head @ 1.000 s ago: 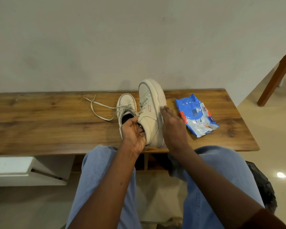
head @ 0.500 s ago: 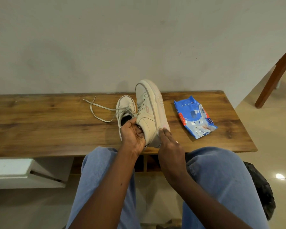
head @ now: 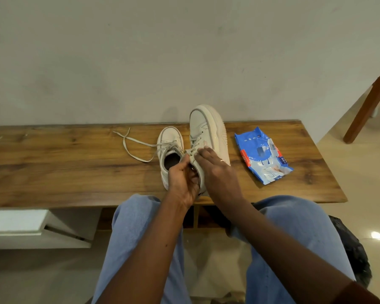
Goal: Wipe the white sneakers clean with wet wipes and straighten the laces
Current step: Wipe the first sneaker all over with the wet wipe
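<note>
Two sneakers on the counter (head: pixel 64 167). The left hand (head: pixel 182 181) grips the tilted sneaker (head: pixel 206 128) by its heel; the right hand (head: pixel 217 170) lies flat on its laces (head: pixel 195 141). Left of the hands, the second sneaker (head: pixel 170 139); right, one wipes pack (head: pixel 261 154).

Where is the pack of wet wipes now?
In the head view, the wet wipes pack lies on the wooden bench near its right end, just right of the tilted sneaker.

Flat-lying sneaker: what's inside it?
The flat-lying sneaker shows only a dark interior, nothing visible in it. Its toe end is covered by the upper; the left hand hides part of the heel.
</note>
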